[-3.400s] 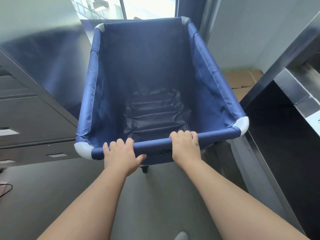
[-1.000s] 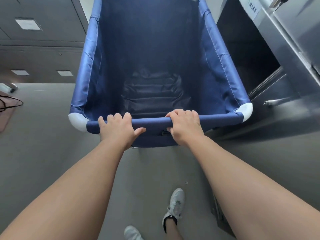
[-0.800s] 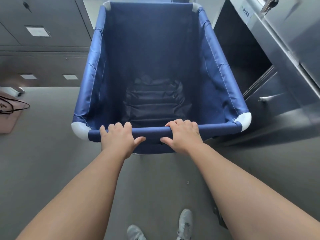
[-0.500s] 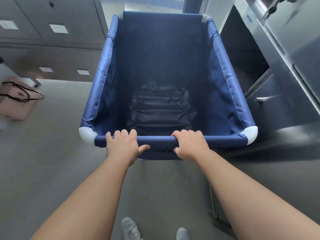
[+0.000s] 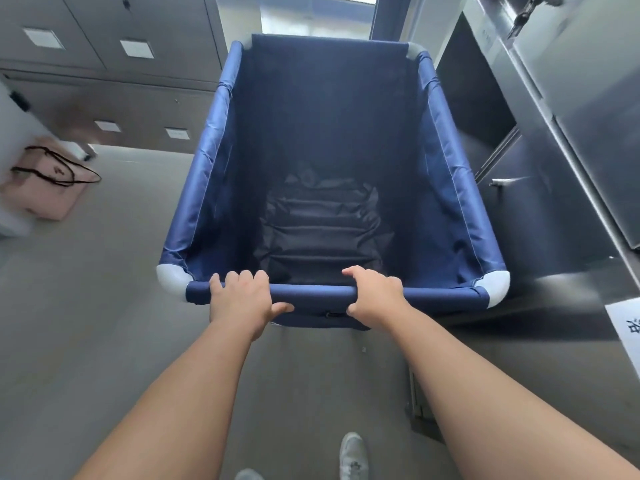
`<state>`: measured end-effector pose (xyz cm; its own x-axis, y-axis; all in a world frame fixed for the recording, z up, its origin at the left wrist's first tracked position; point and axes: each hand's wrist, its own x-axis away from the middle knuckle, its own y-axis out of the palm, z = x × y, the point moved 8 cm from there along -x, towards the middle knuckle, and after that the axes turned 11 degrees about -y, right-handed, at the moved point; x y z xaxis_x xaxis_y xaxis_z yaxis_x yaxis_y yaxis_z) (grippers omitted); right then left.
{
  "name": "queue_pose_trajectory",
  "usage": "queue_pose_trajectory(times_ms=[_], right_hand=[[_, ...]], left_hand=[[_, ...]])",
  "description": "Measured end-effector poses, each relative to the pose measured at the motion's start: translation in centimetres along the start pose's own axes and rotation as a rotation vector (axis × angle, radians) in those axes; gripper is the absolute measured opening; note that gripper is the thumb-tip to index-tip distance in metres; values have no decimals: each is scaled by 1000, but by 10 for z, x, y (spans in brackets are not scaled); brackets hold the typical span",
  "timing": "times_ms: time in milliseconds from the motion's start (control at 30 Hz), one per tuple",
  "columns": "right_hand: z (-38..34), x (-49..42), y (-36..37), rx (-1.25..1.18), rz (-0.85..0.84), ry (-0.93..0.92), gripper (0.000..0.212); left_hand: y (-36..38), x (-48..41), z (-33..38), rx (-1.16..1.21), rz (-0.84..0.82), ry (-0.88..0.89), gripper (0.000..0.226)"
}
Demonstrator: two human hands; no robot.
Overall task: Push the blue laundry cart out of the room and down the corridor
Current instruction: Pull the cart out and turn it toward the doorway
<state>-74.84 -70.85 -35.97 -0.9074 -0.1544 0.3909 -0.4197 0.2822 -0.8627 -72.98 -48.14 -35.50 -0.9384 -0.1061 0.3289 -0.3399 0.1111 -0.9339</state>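
Gripping near rail of blue laundry cart (image 5: 221, 140) (deep fabric, pale corners), left hand (image 5: 240, 299), right hand (image 5: 375, 296).

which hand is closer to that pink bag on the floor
Left. The left hand grips the cart's near rail on the side of the pink bag; the right hand grips farther right.

The cart's wheels are hidden under the blue laundry cart (image 5: 332, 168). The pink bag (image 5: 41, 188) is blurred.
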Motion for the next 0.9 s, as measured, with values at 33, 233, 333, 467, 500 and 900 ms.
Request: queue_pose_trajectory(times_ms=[33,233,333,467,500,900], right_hand=[[-2,1,2,10,-7,10,70],[-14,15,16,35,16,25,75],[-10,33,17,113,28,50,70],[-4,55,21,204,1,132,59],[-4,56,23,207,-11,137,58],[15,57,29,316,-14,202,19]], left_hand=[[1,0,-2,2,9,9,68],[9,5,-16,27,6,35,69],[13,13,-26,20,13,52,67],[13,22,-34,-14,31,83,66],[13,24,-36,-22,40,93,65],[18,40,-25,-14,28,61,63]])
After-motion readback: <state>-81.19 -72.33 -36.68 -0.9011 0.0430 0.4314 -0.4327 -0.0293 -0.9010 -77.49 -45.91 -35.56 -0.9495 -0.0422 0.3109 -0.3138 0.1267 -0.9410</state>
